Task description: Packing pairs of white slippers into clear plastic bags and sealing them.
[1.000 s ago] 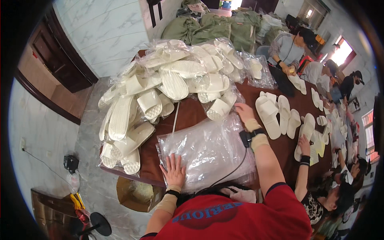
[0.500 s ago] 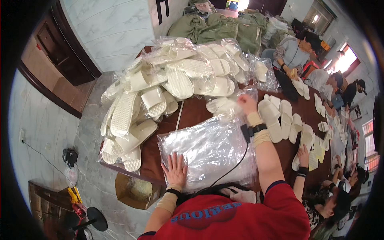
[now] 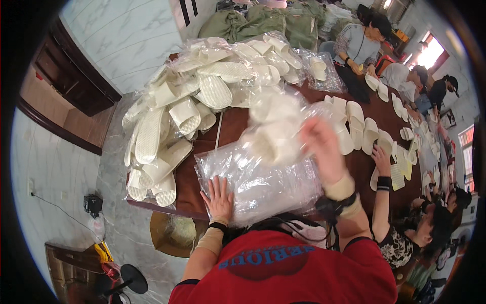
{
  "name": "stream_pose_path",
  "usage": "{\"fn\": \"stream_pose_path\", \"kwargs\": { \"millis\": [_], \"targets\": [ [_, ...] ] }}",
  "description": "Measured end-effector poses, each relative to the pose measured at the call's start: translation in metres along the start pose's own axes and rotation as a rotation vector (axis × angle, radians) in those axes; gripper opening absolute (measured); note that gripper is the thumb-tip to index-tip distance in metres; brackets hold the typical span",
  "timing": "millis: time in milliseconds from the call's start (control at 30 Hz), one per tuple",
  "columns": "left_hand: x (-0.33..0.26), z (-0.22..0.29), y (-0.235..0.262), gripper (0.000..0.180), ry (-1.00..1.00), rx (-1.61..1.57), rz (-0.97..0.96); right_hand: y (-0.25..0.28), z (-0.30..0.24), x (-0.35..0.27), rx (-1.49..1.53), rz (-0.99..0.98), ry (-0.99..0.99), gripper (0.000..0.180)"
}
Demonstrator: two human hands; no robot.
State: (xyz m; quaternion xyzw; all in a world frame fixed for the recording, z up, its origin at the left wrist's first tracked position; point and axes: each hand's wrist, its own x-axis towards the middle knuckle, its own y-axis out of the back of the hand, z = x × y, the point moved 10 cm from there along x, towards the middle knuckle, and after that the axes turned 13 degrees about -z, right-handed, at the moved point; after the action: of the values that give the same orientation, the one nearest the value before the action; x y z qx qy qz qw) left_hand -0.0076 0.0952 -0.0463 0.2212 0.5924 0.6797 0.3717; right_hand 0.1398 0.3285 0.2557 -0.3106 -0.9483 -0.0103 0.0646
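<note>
My left hand (image 3: 218,198) lies flat with fingers spread on a stack of clear plastic bags (image 3: 253,190) at the table's near edge. To the right, my right hand (image 3: 323,147) is blurred, its fingers curled at the edge of a clear bag with a pair of cream slippers (image 3: 273,129) in it. That bag is also smeared by motion and is over the far part of the stack. Exactly how the fingers grip the film cannot be made out.
A large heap of bagged cream slippers (image 3: 215,91) covers the table's left and far side. Loose slippers (image 3: 355,124) line the right, where a co-worker's hand (image 3: 381,158) touches one. A cardboard box (image 3: 163,238) stands on the floor left; green sacks (image 3: 263,23) lie behind.
The bagged slippers have moved toward me, over the bag stack, with my right hand, which has come nearer too. My left hand stays flat on the stack. The view has shifted slightly.
</note>
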Motion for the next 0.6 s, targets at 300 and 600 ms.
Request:
{"fn": "stream_pose_path", "kwargs": {
  "millis": [300,600],
  "targets": [
    [-0.002,0.003,0.003,0.061,-0.055,-0.003,0.008,0.047,0.169,-0.068,-0.253,-0.164,-0.471,0.015],
    [0.000,0.002,0.000,0.063,-0.041,-0.005,-0.005,0.046,0.214,-0.060,-0.994,-0.126,-0.486,0.041]
  ]
}}
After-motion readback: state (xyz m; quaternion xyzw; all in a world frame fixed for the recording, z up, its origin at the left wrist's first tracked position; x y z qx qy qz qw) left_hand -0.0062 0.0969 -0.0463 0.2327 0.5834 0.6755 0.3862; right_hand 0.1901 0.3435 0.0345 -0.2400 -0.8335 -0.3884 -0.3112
